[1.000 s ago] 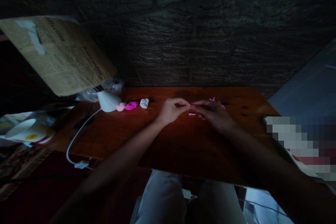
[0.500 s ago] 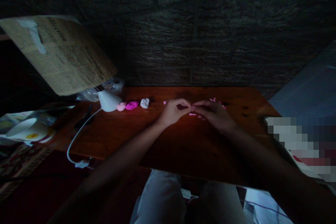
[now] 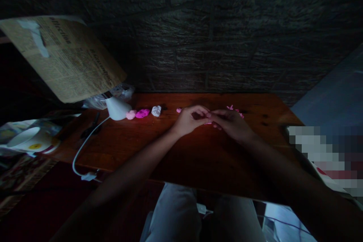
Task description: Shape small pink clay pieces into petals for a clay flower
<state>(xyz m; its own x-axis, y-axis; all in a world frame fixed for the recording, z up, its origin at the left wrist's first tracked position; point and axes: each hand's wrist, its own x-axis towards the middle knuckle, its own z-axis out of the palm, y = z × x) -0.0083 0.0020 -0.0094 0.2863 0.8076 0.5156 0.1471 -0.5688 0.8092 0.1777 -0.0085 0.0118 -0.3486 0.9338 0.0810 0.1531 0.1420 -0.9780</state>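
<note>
Over the middle of the wooden table [image 3: 187,159], my left hand [image 3: 190,121] and my right hand [image 3: 231,123] meet at their fingertips. Both hands are closed in a pinch; whatever lies between the fingers is hidden and too small to make out. Small pink pieces [image 3: 230,107] lie just behind my right hand. A bit of pink shows beneath the fingertips. Left of my left hand is a little pink lump [image 3: 178,110]. Further left sit a white crumpled lump [image 3: 156,111], a magenta lump [image 3: 142,113] and a light pink lump [image 3: 131,114], in a row.
A lamp with a newsprint shade [image 3: 73,60] stands on a white base [image 3: 117,109] at the left, its white cord [image 3: 78,153] crossing the table edge. Dark scissors [image 3: 92,128] lie beside it. A white paper cup [image 3: 31,140] is at far left. A stone-patterned wall [image 3: 198,45] rises behind.
Both hands stay almost in place, with small shifts of the pinched fingers. The pink piece under the fingertips is more covered now, and the little lump on the left shows more.
</note>
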